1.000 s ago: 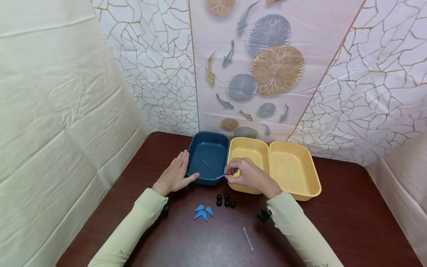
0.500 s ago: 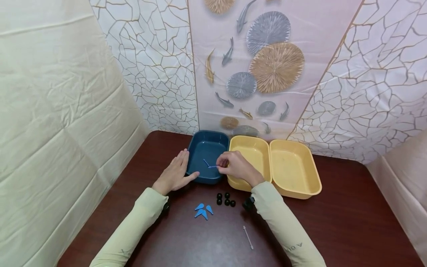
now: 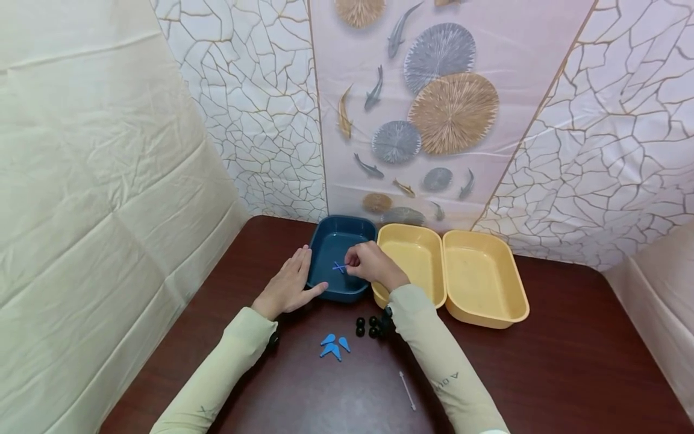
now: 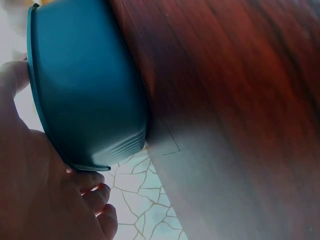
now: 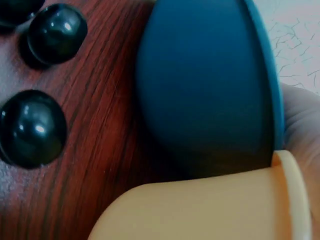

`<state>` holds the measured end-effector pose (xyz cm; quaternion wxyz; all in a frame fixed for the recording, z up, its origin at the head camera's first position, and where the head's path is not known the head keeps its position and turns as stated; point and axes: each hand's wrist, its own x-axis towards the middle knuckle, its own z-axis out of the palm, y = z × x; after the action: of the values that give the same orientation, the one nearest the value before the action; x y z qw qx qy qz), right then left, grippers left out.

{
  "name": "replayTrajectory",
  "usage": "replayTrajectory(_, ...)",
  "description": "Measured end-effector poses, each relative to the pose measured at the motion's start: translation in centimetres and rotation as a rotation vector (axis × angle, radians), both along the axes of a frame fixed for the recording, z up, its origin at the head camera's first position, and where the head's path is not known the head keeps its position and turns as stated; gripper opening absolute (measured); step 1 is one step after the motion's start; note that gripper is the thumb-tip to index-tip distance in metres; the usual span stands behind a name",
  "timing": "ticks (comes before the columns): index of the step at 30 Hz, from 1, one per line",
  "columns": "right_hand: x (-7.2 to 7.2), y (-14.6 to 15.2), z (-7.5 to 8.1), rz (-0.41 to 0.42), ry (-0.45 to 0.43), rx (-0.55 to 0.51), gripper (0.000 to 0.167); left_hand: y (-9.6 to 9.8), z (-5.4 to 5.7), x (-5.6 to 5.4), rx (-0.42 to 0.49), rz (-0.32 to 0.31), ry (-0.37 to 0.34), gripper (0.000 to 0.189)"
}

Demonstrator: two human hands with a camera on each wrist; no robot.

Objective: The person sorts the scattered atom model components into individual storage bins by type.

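Note:
My right hand (image 3: 371,265) reaches over the dark blue bin (image 3: 341,295) and pinches a thin purple-blue stick (image 3: 335,267) between thumb and fingertips. A second such stick (image 3: 341,272) is inside the bin, and the two cross in the head view. My left hand (image 3: 290,286) rests at the bin's left front corner with fingers extended. In the left wrist view, that hand (image 4: 40,185) lies along the rim of the bin (image 4: 85,85). The right wrist view shows the bin's outer wall (image 5: 200,85), with most of the right hand hidden behind the rim.
Two yellow bins (image 3: 409,232) (image 3: 482,319) stand right of the blue one. Several black balls (image 3: 360,327) sit before the bins, partly covered by the right wrist. Several blue teardrop-shaped pieces (image 3: 332,349) and a pale stick (image 3: 408,392) lie nearer on the table (image 3: 336,404).
My right hand has moved left from the yellow bin's edge to over the blue bin, carrying the purple-blue stick down toward the other one. The left hand has stayed in place.

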<state>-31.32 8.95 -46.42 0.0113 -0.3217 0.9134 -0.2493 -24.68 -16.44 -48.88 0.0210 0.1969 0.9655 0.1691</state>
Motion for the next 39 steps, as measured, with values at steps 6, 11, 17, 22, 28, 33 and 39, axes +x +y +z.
replayTrajectory(6,-0.1,0.6,0.4,-0.006,-0.011,-0.005,0.018,0.3,0.1,0.2,0.007,-0.005,-0.006,0.102)
replayTrajectory(11,1.6,1.5,2.8,0.0,-0.009,-0.025,0.02,0.2,0.2,0.1,-0.003,-0.004,-0.009,0.102)
replayTrajectory(17,5.0,2.8,5.8,0.031,0.018,-0.039,0.02,0.0,0.3,0.1,-0.004,0.005,0.0,0.102)
replayTrajectory(22,8.0,4.3,7.3,0.026,0.028,-0.076,0.018,0.1,0.3,0.1,-0.002,0.004,-0.002,0.102)
replayTrajectory(28,11.3,6.6,8.3,0.0,0.023,-0.077,0.018,0.2,0.5,0.1,-0.008,0.001,0.004,0.102)
replayTrajectory(33,13.8,8.5,8.8,-0.029,-0.007,-0.062,0.018,0.2,0.5,0.1,-0.012,0.004,0.002,0.101)
replayTrajectory(39,16.6,10.4,8.8,-0.021,-0.033,-0.061,0.014,0.1,0.4,0.2,-0.01,0.004,0.003,0.102)
